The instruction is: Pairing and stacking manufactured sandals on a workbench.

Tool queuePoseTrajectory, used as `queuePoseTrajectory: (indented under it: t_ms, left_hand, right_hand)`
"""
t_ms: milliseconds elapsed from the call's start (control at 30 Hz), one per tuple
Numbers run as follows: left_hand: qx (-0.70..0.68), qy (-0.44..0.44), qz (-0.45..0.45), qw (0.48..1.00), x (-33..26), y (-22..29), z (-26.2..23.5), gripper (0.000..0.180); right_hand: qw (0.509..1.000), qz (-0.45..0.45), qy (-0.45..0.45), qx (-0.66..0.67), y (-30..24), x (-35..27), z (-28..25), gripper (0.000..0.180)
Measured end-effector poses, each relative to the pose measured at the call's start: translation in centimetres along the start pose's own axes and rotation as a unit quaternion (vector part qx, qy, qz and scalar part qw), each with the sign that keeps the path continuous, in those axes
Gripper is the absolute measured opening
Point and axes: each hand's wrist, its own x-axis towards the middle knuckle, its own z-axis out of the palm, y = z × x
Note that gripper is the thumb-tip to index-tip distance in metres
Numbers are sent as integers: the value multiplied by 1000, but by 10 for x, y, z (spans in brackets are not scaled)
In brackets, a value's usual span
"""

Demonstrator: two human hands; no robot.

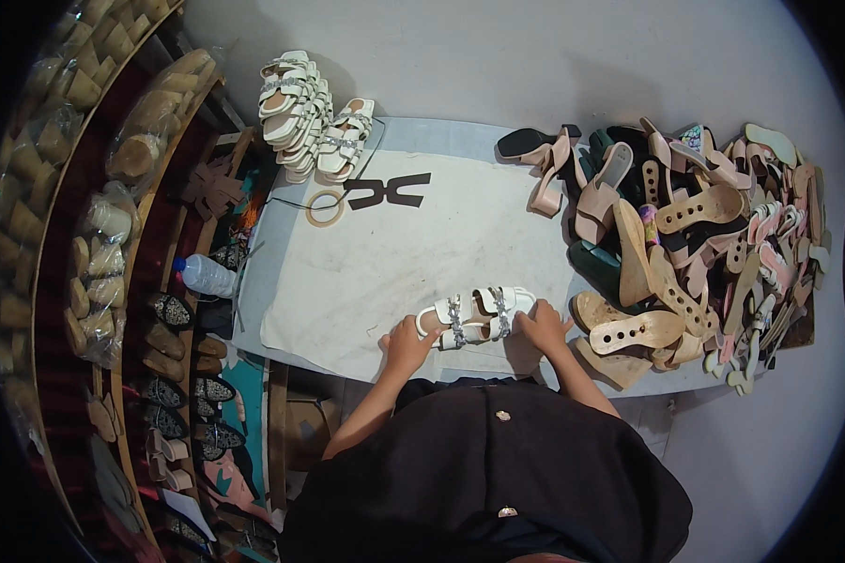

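A white slide sandal (474,316) with silver chain trim on its straps lies sideways near the table's front edge. I cannot tell whether a second one lies against it. My left hand (407,346) closes on its left end, where a tan insole shows. At the opposite end, my right hand (544,327) grips the white edge, its fingertips partly hidden. Beyond them on the pale cloth (347,272) are dark cut-out pattern pieces (385,190) and a roll of tan tape (326,208).
Matching white sandals (296,113) are stacked at the back left. Wooden lasts, soles and unfinished shoes (637,331) heap up on the right. Shelves (131,272) of shoes and bagged lasts line the left side, near a plastic bottle (207,276).
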Motion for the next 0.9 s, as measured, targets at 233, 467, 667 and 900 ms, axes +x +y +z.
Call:
queuePoseTrajectory:
  t_ms: [233, 467, 667, 900]
  left_hand:
    - [-484, 64, 51, 871, 24, 14, -15, 33]
    - [-617, 124, 106, 770, 58, 40, -104, 28]
    - [-695, 134, 38, 705, 100, 35, -116, 31]
    - [-628, 159, -62, 759, 157, -13, -127, 46]
  right_hand:
    - [997, -45, 43, 55, -2, 9, -8, 64]
    - [920, -330, -197, 81, -56, 19, -42, 74]
    - [882, -316, -256, 239, -110, 17, 22, 55]
    - [857, -226, -233, 401, -183, 79, 37, 35]
